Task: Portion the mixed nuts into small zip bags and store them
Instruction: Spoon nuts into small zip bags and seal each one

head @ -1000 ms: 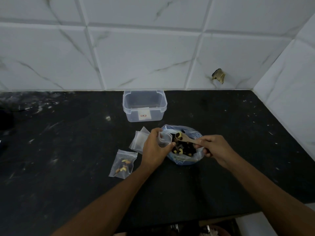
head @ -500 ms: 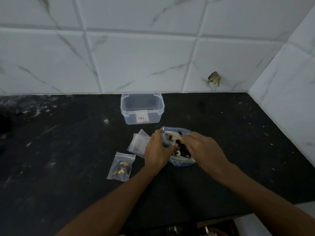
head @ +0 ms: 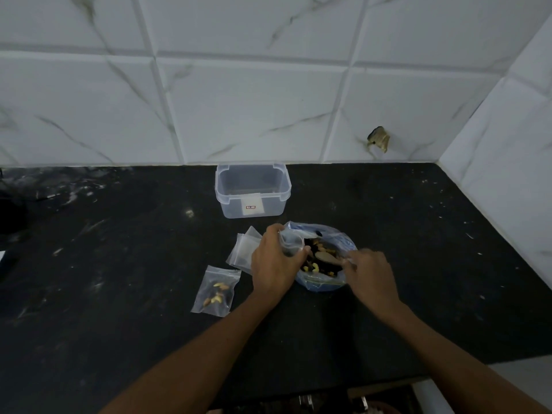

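A blue plastic bag of mixed nuts [head: 324, 282] lies open on the black counter [head: 119, 294]. My left hand [head: 273, 264] grips a small clear zip bag [head: 291, 243] with its mouth held open at the big bag's left rim. My right hand [head: 370, 271] holds a wooden spoon [head: 327, 256] whose bowl lies down among the nuts. A filled small zip bag [head: 216, 291] lies flat to the left. A few empty zip bags [head: 243, 249] are stacked behind my left hand.
An empty clear plastic container [head: 253, 191] with a label stands near the tiled back wall. A tiled side wall [head: 507, 174] closes the right. The counter's front edge [head: 388, 380] runs below my forearms.
The spoon tipped its nuts toward the small bag, then my right hand drew back right and lowered the spoon into the big bag. My left hand kept hold of the small bag.
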Tool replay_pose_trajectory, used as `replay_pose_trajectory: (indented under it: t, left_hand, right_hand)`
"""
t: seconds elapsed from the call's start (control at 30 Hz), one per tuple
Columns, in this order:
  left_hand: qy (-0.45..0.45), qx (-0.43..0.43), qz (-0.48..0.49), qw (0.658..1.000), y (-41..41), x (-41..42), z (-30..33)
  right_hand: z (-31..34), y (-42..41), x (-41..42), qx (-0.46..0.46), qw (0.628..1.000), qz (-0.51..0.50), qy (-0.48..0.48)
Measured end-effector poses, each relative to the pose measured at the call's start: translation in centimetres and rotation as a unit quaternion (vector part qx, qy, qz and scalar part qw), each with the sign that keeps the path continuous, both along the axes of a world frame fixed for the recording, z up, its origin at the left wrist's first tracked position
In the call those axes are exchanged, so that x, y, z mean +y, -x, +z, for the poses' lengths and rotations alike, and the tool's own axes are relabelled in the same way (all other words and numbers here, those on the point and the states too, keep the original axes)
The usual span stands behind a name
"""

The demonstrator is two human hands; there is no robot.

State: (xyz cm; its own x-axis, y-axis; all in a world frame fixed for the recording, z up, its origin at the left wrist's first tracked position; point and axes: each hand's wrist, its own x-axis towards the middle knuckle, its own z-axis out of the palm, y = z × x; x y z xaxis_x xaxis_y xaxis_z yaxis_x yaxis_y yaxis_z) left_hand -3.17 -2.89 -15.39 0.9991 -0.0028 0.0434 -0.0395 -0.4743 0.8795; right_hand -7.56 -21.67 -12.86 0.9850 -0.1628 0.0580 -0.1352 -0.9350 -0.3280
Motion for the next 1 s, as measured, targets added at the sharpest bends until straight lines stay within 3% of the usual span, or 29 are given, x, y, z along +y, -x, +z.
replay_pose_trajectory:
  t: [0.03,0.1,0.17,0.23,0.43,0.57,0.8,1.0]
  left_hand:
    - [-0.004,-0.005,-0.004,1.000,0.1,-0.1,0.1]
    - [-0.010,-0.019,-0.011,1.000,0.1,-0.2,0.2]
    - [-0.008,-0.042,-0.009,0.999,0.3,-0.3,0.2]
    - [-0.011,-0.053,-0.001,0.999,0.5,-0.2,0.5]
    - [0.015,0.000,-0.048,0.999,0.5,1.6,0.8]
    - [0.121,0.045,-0.106,0.986,0.9,3.4,1.3]
    - [0.198,0.069,-0.078,0.975,-0.4,5.1,1.6]
    - [0.207,0.072,-0.075,0.973,-0.7,5.0,2.1]
  right_hand:
    - [0.1,-0.3,0.7,-0.021,1.000,0.013,0.001]
    - [1.7,-1.1,2.8,-0.027,0.990,0.046,-0.130]
    - [3.4,-2.0,5.3,0.063,0.960,0.075,-0.264]
    - [3.8,-2.8,6.8,0.098,0.958,0.080,-0.258]
    - [2.7,-4.0,6.8,0.029,0.965,0.050,-0.255]
    - [3.1,-4.3,6.1,0.030,0.969,0.101,-0.223]
    - [3.4,-4.3,6.2,0.066,0.955,0.143,-0.251]
    - [3.1,-4.2,6.5,0.019,0.960,0.146,-0.239]
